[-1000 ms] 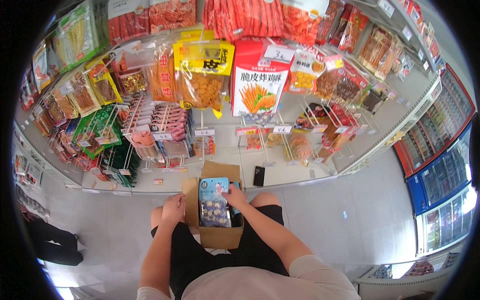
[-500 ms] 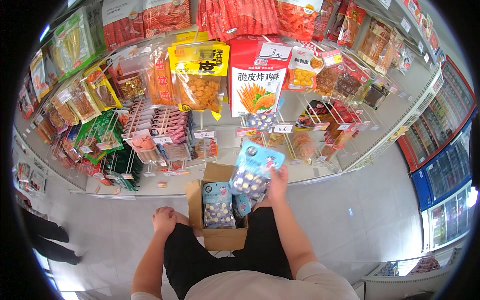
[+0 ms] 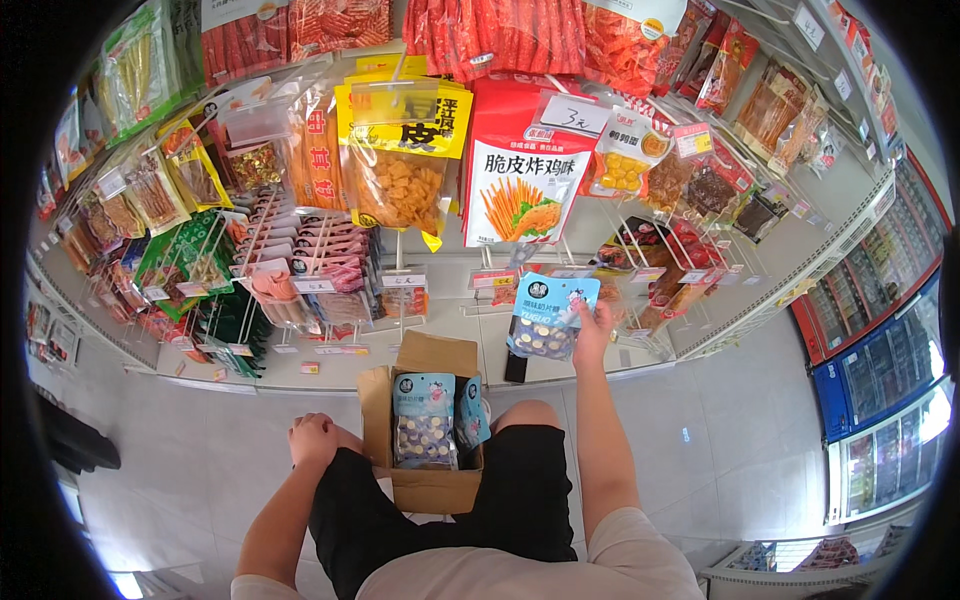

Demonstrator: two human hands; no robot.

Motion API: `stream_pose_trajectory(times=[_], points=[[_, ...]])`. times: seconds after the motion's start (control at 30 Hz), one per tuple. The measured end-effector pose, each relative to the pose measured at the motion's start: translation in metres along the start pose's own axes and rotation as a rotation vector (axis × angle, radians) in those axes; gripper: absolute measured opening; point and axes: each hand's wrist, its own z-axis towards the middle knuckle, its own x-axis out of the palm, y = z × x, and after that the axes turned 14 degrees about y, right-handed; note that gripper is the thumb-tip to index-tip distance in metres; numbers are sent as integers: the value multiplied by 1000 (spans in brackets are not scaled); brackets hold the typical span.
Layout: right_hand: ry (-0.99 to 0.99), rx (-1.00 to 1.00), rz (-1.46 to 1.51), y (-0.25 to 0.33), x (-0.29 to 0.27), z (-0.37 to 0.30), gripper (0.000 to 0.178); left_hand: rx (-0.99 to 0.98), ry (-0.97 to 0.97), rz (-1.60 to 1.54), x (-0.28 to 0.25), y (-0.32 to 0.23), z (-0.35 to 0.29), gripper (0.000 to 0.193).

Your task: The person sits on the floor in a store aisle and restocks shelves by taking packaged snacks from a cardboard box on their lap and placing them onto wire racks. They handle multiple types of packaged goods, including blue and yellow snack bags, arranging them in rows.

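My right hand (image 3: 592, 335) pinches the right edge of a light-blue candy pouch (image 3: 541, 318), with small wrapped pieces showing through its lower clear part. It is held up in front of the lower shelf hooks, below a red snack bag (image 3: 522, 160). Between my knees stands an open cardboard box (image 3: 436, 352), its flaps spread. Inside, one matching pouch (image 3: 425, 425) faces up, and another pouch (image 3: 470, 412) leans at the right wall. My left hand (image 3: 313, 440) rests over my left knee, its fingers laid on it and holding nothing.
Hooks hold yellow snack bags (image 3: 400, 160), stacked pink packs (image 3: 335, 270) and green packs (image 3: 185, 260). Price tags (image 3: 403, 281) jut out at the hook ends. A dark flat object (image 3: 516, 367) lies on the shelf base. Another person's dark-clothed leg (image 3: 75, 437) shows at the far left.
My right hand has moved the pouch right and slightly forward, away from the box, and turned it more upright. The left hand stays on the knee. The view has shifted a little.
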Motion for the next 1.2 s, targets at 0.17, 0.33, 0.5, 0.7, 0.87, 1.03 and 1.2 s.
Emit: stream_pose_trajectory(times=[0.17, 0.33, 0.5, 0.7, 0.87, 1.03, 1.2], points=[[-8, 51, 23, -11, -12, -7, 10, -3, -20, 81, -3, 1, -2, 21], [18, 7, 1, -3, -8, 14, 12, 8, -13, 98, -9, -4, -5, 20], [4, -12, -86, 0, -6, 28, 15, 60, 1, 132, -16, -12, -7, 22], [-24, 8, -54, 4, 8, 25, 18, 63, -24, 160, 9, 20, 5, 32], [-33, 62, -115, -2, 7, 27, 18, 113, -154, 178, 41, 54, 21, 33], [-71, 31, -98, -18, -7, 27, 9, 92, -16, 126, 18, 27, 13, 36], [20, 58, -31, -20, -3, 25, 10, 74, -38, 124, 13, 26, 5, 35]])
